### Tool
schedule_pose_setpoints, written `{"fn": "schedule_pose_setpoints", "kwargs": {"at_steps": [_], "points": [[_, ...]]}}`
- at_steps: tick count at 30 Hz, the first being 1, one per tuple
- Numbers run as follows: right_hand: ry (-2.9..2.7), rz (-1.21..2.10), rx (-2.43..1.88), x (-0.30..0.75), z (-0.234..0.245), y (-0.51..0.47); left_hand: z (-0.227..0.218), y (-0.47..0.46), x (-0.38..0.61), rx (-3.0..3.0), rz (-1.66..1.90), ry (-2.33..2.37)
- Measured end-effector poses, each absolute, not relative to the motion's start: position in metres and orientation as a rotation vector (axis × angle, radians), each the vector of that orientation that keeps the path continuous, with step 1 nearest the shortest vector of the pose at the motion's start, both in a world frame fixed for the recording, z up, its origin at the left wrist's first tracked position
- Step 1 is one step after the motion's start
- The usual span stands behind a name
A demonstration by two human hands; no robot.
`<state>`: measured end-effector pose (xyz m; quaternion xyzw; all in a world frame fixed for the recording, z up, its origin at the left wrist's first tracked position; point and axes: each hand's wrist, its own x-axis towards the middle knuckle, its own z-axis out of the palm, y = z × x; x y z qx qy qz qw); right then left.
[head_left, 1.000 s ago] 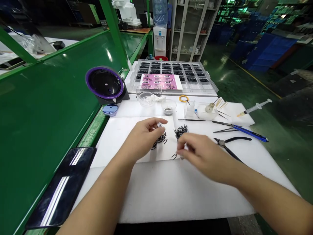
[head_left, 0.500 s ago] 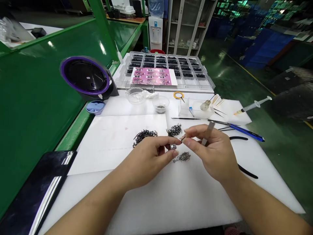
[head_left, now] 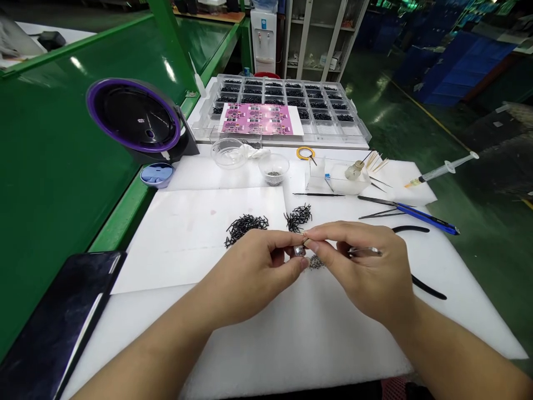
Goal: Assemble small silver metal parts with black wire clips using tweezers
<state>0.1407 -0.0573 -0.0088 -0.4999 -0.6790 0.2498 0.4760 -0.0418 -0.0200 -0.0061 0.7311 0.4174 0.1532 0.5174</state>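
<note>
At hands (head_left: pixel 256 272), metal piece (head_left: pixel 299 251), illegible pink sheet (head_left: pixel 256 119) beyond

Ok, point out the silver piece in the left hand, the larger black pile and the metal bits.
Silver piece (head_left: pixel 299 251): head view, its exposed part.
Larger black pile (head_left: pixel 246 226): head view, its middle.
Metal bits (head_left: pixel 317 262): head view, their visible part.

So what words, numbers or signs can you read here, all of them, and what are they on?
No text is clear enough to quote.
Pink sheet: printed marks, too small to read.
Purple-rimmed black device: a pale logo, too small to read.
Water dispenser: a blue label, too small to read.
</note>
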Motion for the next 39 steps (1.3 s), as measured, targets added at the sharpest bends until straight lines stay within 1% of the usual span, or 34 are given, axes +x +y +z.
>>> {"fn": "schedule_pose_setpoints", "kwargs": {"at_steps": [7, 17, 29, 39], "points": [[-1.656, 0.615, -1.193, 0.14, -0.012, -0.057, 0.003, -0.019, -0.039, 1.719, 0.293, 1.003], [-1.67, 0.605, -1.197, 0.139, -0.013, -0.056, -0.006, -0.019, -0.04, 1.752, 0.325, 1.011], [-1.733, 0.575, -1.156, 0.141, -0.014, -0.056, -0.004, -0.018, -0.04, 1.743, 0.349, 0.998], [-1.737, 0.558, -1.104, 0.142, -0.016, -0.056, -0.009, -0.018, -0.042, 1.541, 0.356, 0.991]]}}
